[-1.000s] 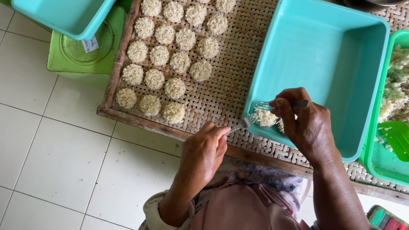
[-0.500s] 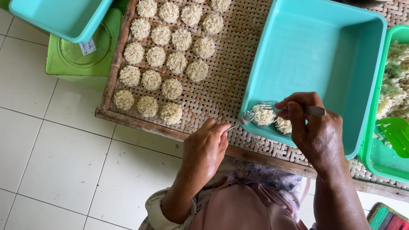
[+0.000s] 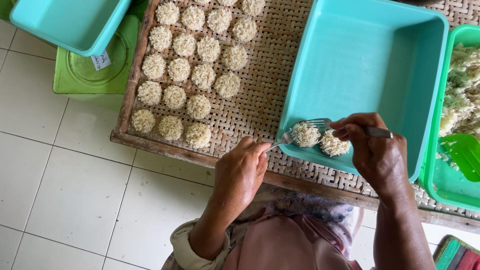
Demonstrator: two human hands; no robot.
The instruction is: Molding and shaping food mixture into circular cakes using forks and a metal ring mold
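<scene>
My left hand (image 3: pixel 241 171) pinches a thin metal fork (image 3: pixel 284 140) whose tines touch a round rice cake (image 3: pixel 306 134). That cake lies in the near left corner of a teal tub (image 3: pixel 370 60), with a second rice cake (image 3: pixel 334 145) right beside it. My right hand (image 3: pixel 376 152) grips another fork (image 3: pixel 320 122) by its handle, with the tines lying over the first cake. Several finished rice cakes (image 3: pixel 192 75) sit in rows on a woven bamboo tray (image 3: pixel 260 95) to the left of the tub.
A green tub (image 3: pixel 440 185) at the right holds loose cooked rice (image 3: pixel 462 85) and a green scoop (image 3: pixel 462 152). At the top left, a second teal tub (image 3: pixel 70 22) rests on a green plastic stool (image 3: pixel 90 75). White floor tiles (image 3: pixel 60 190) lie below the tray.
My right hand has shifted a little to the right, so the second rice cake now shows beside the first. My left hand has stayed almost in place at the tub's edge.
</scene>
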